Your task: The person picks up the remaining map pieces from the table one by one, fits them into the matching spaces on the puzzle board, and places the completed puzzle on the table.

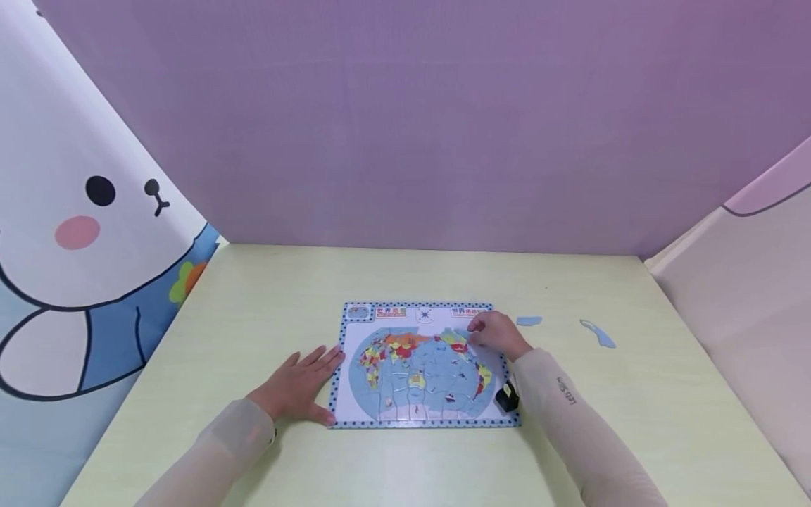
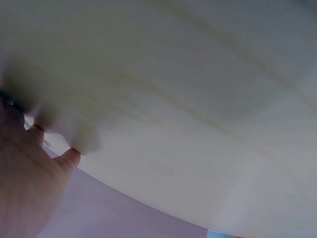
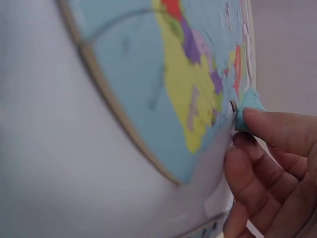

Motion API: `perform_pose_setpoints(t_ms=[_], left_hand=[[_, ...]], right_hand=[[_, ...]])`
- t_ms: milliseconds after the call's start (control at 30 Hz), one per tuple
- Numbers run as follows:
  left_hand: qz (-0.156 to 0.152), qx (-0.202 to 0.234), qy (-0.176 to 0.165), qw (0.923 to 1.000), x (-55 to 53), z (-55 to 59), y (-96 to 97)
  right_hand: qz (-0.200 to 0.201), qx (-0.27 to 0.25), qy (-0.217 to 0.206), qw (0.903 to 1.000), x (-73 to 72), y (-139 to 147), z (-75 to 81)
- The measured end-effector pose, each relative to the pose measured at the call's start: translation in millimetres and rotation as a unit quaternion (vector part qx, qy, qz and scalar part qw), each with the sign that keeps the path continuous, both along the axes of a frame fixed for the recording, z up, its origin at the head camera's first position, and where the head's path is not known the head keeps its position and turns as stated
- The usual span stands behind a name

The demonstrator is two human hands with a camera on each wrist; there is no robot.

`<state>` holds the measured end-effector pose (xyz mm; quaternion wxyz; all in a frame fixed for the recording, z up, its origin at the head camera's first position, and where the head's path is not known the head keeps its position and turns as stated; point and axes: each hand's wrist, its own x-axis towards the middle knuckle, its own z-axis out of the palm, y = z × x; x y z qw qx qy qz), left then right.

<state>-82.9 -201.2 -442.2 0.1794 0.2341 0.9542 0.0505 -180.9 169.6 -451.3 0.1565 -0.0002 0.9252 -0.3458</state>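
A world map jigsaw puzzle board [image 1: 424, 424] with a blue dotted border lies on the table, most of its map filled with pieces. My left hand [image 1: 299, 387] rests with fingers spread at the board's left edge; the left wrist view has this hand [image 2: 34, 173] at its lower left. Over the map's upper right, my right hand [image 1: 497, 333] pinches a light blue puzzle piece [image 3: 251, 100] between thumb and fingers. In the right wrist view, that piece is right beside map pieces coloured yellow, purple and red [image 3: 185, 82]. The fingers partly hide it.
Two loose blue puzzle pieces lie right of the board, a small one [image 1: 529, 321] and a longer curved one [image 1: 598, 334]. A small black box [image 1: 507, 397] sits by the right forearm, over the board's edge. A purple backdrop [image 1: 431, 141] stands behind the pale table [image 1: 405, 468].
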Motion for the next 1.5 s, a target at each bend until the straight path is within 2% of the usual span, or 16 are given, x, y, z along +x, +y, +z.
perform_pose_setpoints(t_ms=[233,433,667,967,1100,1267,1500], left_hand=[[0.006,-0.005,-0.009,0.9999,1.4,-3.1,0.2],[0.004,-0.003,-0.011,0.9999,2.0,-3.6,0.8],[0.002,0.002,-0.005,1.0,1.9,-1.7,0.1],[0.001,0.016,-0.005,0.9999,1.8,-0.3,-3.6],[-0.005,0.012,-0.002,0.9999,0.9,-0.3,-4.5],[-0.01,0.006,0.004,0.9999,-1.1,-1.6,-4.1],[-0.009,0.009,0.004,0.9999,-3.0,-2.3,-2.4]], right_hand=[[-0.01,-0.018,0.014,0.9997,4.6,1.9,-4.6],[-0.028,-0.059,0.001,0.9978,10.5,5.6,-2.1],[-0.002,-0.083,-0.003,0.9965,13.3,13.2,-2.2],[0.065,-0.066,0.029,0.9953,13.7,31.9,-2.4],[0.079,-0.072,0.025,0.9939,17.0,36.0,2.3],[0.068,-0.081,-0.001,0.9944,21.1,37.1,8.5],[0.056,-0.055,0.028,0.9965,20.7,41.8,12.3]])
